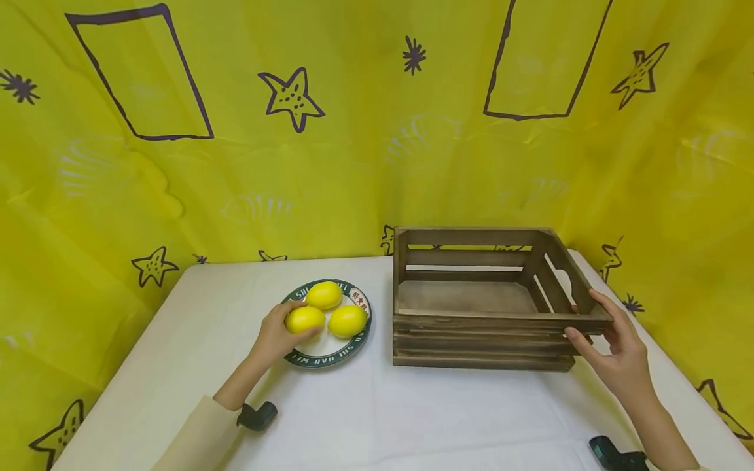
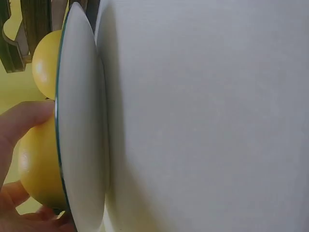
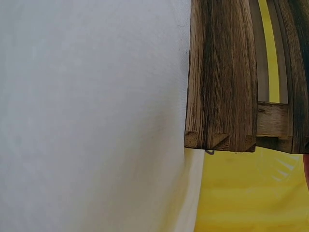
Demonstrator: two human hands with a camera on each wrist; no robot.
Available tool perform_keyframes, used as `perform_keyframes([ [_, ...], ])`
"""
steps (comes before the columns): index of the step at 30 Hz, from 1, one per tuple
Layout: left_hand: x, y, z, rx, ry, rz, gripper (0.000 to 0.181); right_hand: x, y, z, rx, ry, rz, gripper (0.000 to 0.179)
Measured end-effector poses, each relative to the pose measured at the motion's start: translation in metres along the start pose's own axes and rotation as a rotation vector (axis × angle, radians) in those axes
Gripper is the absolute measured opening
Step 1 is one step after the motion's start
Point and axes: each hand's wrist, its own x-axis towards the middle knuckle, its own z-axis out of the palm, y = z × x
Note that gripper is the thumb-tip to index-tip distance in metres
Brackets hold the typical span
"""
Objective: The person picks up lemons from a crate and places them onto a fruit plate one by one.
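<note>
Three yellow lemons share a round plate (image 1: pixel 323 358) with a dark green lettered rim. My left hand (image 1: pixel 279 333) grips the nearest-left lemon (image 1: pixel 305 320), thumb on its near side and fingers at its far side. Beside it lie the back lemon (image 1: pixel 324 295) and the right lemon (image 1: pixel 347 321), untouched. The left wrist view shows the gripped lemon (image 2: pixel 38 164) low against the plate's edge (image 2: pixel 79 121). To the right, a brown slatted wooden crate (image 1: pixel 483 333) stands with its open top up. My right hand (image 1: pixel 624 353) holds its front right corner, thumb on the front rim and fingers round the side.
A white cloth (image 1: pixel 412 418) covers the table. Yellow curtains (image 1: pixel 353 163) with dark starfish drawings hang behind and at both sides. Dark wrist devices (image 1: pixel 257 417) sit on both wrists.
</note>
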Motion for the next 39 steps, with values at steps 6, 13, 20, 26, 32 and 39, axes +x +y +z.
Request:
perform_keyframes([
  [6, -0.002, -0.003, 0.001, 0.006, -0.026, -0.029, 0.059, -0.001, 0.001, 0.0, 0.006, 0.004, 0.024, 0.078],
  [13, -0.007, -0.007, 0.003, -0.002, -0.095, -0.009, 0.061, 0.001, 0.003, 0.0, 0.006, -0.003, 0.001, 0.076],
  [20, -0.009, -0.007, 0.003, -0.022, -0.154, -0.016, 0.065, 0.006, 0.001, 0.0, 0.005, -0.009, 0.015, 0.074],
  [26, -0.01, -0.002, 0.004, -0.041, -0.184, -0.055, 0.069, 0.005, 0.0, -0.003, 0.002, -0.014, 0.053, 0.076],
  [32, 0.0, 0.008, -0.007, 0.006, -0.18, -0.033, 0.073, 0.009, -0.006, -0.013, -0.041, -0.064, 0.115, 0.062],
  [39, 0.018, 0.033, -0.037, 0.248, -0.075, 0.084, 0.078, 0.038, -0.012, -0.028, -0.021, -0.236, 0.078, 0.052],
])
